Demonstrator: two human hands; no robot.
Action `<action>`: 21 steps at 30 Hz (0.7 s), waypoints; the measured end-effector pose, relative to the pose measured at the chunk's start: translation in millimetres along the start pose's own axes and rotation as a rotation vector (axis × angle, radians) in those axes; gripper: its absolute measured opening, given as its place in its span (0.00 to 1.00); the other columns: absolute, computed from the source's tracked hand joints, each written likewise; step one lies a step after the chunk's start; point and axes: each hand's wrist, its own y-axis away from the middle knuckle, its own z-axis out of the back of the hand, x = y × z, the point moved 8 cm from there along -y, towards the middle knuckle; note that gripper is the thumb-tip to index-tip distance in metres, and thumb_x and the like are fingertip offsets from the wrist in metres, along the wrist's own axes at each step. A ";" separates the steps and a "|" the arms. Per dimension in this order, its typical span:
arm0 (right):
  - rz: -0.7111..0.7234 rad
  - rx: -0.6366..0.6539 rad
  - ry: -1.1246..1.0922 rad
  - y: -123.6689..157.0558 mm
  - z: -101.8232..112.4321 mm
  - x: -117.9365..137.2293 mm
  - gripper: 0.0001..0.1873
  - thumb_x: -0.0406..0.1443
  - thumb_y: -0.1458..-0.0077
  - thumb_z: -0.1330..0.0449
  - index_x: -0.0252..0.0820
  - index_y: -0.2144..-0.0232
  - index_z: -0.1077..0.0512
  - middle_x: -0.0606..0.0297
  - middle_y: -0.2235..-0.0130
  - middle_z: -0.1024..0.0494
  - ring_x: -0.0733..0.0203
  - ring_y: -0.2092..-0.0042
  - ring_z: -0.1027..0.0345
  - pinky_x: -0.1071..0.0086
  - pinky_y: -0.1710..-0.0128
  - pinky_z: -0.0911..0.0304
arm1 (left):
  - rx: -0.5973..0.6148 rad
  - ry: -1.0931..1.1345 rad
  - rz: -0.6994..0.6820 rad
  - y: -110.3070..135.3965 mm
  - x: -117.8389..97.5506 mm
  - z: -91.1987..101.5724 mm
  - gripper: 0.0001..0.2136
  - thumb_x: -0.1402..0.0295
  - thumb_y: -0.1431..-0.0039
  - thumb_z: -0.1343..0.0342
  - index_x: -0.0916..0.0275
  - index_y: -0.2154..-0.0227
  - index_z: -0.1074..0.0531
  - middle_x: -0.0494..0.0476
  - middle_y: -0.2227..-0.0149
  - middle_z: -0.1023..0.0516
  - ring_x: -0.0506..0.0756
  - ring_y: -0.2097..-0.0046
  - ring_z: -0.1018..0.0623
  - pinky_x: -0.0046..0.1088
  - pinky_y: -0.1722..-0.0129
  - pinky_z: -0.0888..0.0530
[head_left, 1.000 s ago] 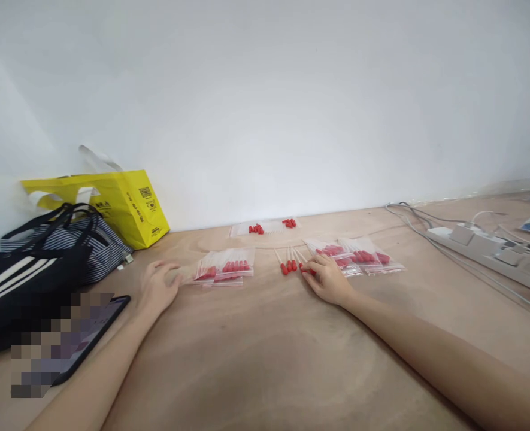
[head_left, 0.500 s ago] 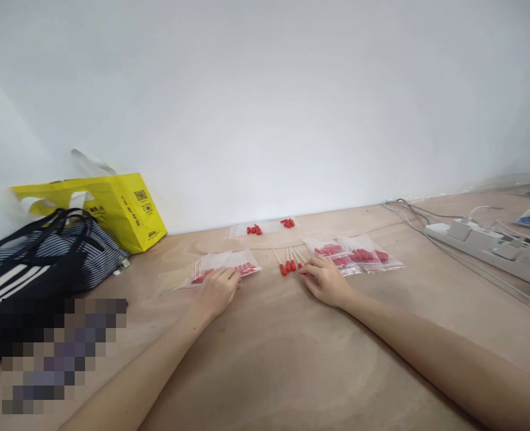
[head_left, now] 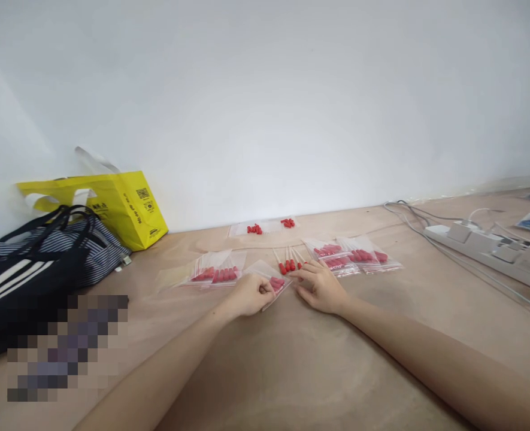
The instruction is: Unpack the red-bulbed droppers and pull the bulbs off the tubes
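My left hand (head_left: 252,294) pinches the near edge of a small clear zip bag (head_left: 258,267) with red-tipped sticks (head_left: 276,284) inside. My right hand (head_left: 319,287) rests on the table just right of that bag, with its fingers apart and their tips beside its right corner. Whether they touch the bag I cannot tell. Beyond the fingers lie several loose red-headed wooden sticks (head_left: 287,266), fanned out, some partly behind my right hand. To the left, more filled zip bags (head_left: 222,266) overlap each other.
More filled zip bags (head_left: 363,251) lie to the right. By the wall is a clear sheet or bag (head_left: 240,230) with red pieces (head_left: 254,229). A yellow bag (head_left: 145,230) and dark fabric bags (head_left: 67,269) stand left. A power strip (head_left: 475,242) with cables lies right.
My left hand has moved right, bringing one zip bag away from the left group toward the loose sticks. My right hand has shifted slightly left and nearer to me.
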 end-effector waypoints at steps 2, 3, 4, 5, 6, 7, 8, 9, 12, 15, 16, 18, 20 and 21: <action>0.030 -0.009 -0.005 -0.2 0.0 3.7 0.17 0.29 0.55 0.45 0.44 0.59 0.32 0.64 0.67 0.29 0.60 0.63 0.40 0.67 0.65 0.51 | -0.036 0.065 -0.008 -2.8 6.4 0.8 0.08 0.66 0.56 0.50 0.64 0.83 0.31 0.49 0.84 0.32 0.47 0.81 0.36 0.22 0.81 0.42; 0.055 -0.009 -0.006 -0.5 -1.0 6.5 0.18 0.29 0.55 0.45 0.45 0.59 0.32 0.65 0.67 0.29 0.60 0.63 0.40 0.67 0.65 0.51 | -0.042 0.092 0.000 -3.3 9.5 0.1 0.09 0.65 0.56 0.49 0.64 0.82 0.30 0.49 0.84 0.32 0.47 0.82 0.36 0.22 0.82 0.42; 0.081 -0.008 -0.008 -1.0 -2.3 9.4 0.18 0.29 0.55 0.45 0.46 0.60 0.31 0.65 0.67 0.30 0.61 0.63 0.40 0.67 0.65 0.51 | -0.047 0.110 0.010 -3.4 12.1 -0.6 0.09 0.64 0.57 0.48 0.65 0.82 0.30 0.49 0.85 0.32 0.47 0.82 0.36 0.22 0.82 0.42; 0.104 -0.005 -0.010 -1.7 -4.0 12.0 0.17 0.29 0.55 0.45 0.47 0.60 0.31 0.65 0.67 0.30 0.61 0.63 0.40 0.67 0.65 0.51 | -0.049 0.121 0.018 -3.2 13.9 -1.4 0.09 0.64 0.57 0.47 0.65 0.82 0.30 0.48 0.85 0.32 0.47 0.82 0.37 0.22 0.82 0.43; 0.122 -0.002 -0.012 -2.7 -5.8 14.2 0.17 0.28 0.55 0.45 0.47 0.61 0.30 0.65 0.68 0.30 0.62 0.64 0.40 0.67 0.65 0.51 | -0.052 0.129 0.027 -2.9 15.2 -2.0 0.09 0.64 0.58 0.47 0.65 0.82 0.30 0.48 0.85 0.33 0.46 0.82 0.37 0.22 0.82 0.43; 0.134 0.000 -0.013 -3.8 -7.6 15.9 0.15 0.28 0.55 0.45 0.47 0.63 0.30 0.66 0.68 0.31 0.62 0.64 0.41 0.67 0.65 0.51 | -0.057 0.137 0.036 -2.6 16.2 -2.3 0.09 0.64 0.58 0.46 0.65 0.82 0.30 0.48 0.86 0.33 0.46 0.83 0.38 0.22 0.82 0.44; 0.142 0.003 -0.013 -5.0 -9.2 17.2 0.13 0.28 0.54 0.46 0.47 0.65 0.29 0.65 0.69 0.31 0.62 0.64 0.41 0.67 0.64 0.51 | -0.060 0.149 0.047 -2.3 16.9 -2.5 0.09 0.64 0.59 0.45 0.65 0.82 0.30 0.48 0.86 0.34 0.46 0.83 0.38 0.22 0.82 0.44; 0.145 0.007 -0.013 -6.3 -10.6 18.1 0.11 0.29 0.53 0.46 0.46 0.67 0.28 0.65 0.69 0.31 0.62 0.64 0.41 0.67 0.64 0.51 | -0.061 0.167 0.058 -2.2 17.6 -2.8 0.09 0.64 0.59 0.45 0.65 0.82 0.30 0.47 0.87 0.34 0.46 0.83 0.39 0.22 0.82 0.44; 0.137 0.013 -0.017 -10.2 -12.8 19.3 0.06 0.30 0.53 0.45 0.43 0.72 0.29 0.65 0.70 0.32 0.62 0.64 0.41 0.67 0.63 0.51 | -0.066 0.212 0.085 -2.2 18.6 -2.6 0.10 0.63 0.61 0.43 0.66 0.83 0.31 0.47 0.87 0.34 0.46 0.83 0.39 0.22 0.82 0.44; 0.122 0.016 -0.016 -14.1 -13.5 21.1 0.04 0.32 0.55 0.43 0.42 0.73 0.30 0.65 0.68 0.32 0.61 0.63 0.42 0.67 0.64 0.51 | -0.075 0.225 0.080 -2.1 18.1 -1.8 0.11 0.62 0.62 0.42 0.66 0.83 0.31 0.46 0.87 0.35 0.45 0.83 0.39 0.22 0.82 0.44; 0.125 0.014 -0.012 -15.3 -13.8 22.7 0.03 0.32 0.55 0.43 0.42 0.73 0.31 0.65 0.67 0.32 0.61 0.63 0.42 0.67 0.63 0.51 | -0.077 0.225 0.079 -2.0 18.6 -1.8 0.11 0.61 0.62 0.42 0.66 0.83 0.31 0.46 0.87 0.35 0.45 0.83 0.39 0.22 0.82 0.45; 0.143 0.009 0.000 -17.3 -14.5 26.9 0.03 0.32 0.54 0.44 0.42 0.72 0.31 0.65 0.67 0.32 0.61 0.63 0.43 0.66 0.63 0.52 | -0.086 0.219 0.083 -1.8 20.6 -1.8 0.12 0.60 0.61 0.42 0.66 0.82 0.31 0.46 0.87 0.35 0.45 0.83 0.40 0.22 0.82 0.45; 0.162 0.001 0.010 -18.5 -15.3 30.8 0.04 0.31 0.52 0.45 0.43 0.73 0.31 0.65 0.67 0.33 0.62 0.63 0.43 0.67 0.63 0.53 | -0.103 0.180 0.069 -2.0 21.5 -1.0 0.13 0.59 0.58 0.45 0.66 0.82 0.31 0.47 0.86 0.35 0.46 0.82 0.39 0.22 0.82 0.45; 0.168 -0.007 0.015 -18.8 -15.4 32.0 0.04 0.30 0.52 0.45 0.42 0.73 0.31 0.65 0.68 0.33 0.62 0.64 0.43 0.67 0.63 0.53 | -0.117 0.140 0.046 -2.2 20.2 0.3 0.13 0.58 0.55 0.47 0.66 0.82 0.31 0.47 0.85 0.35 0.46 0.81 0.39 0.22 0.81 0.45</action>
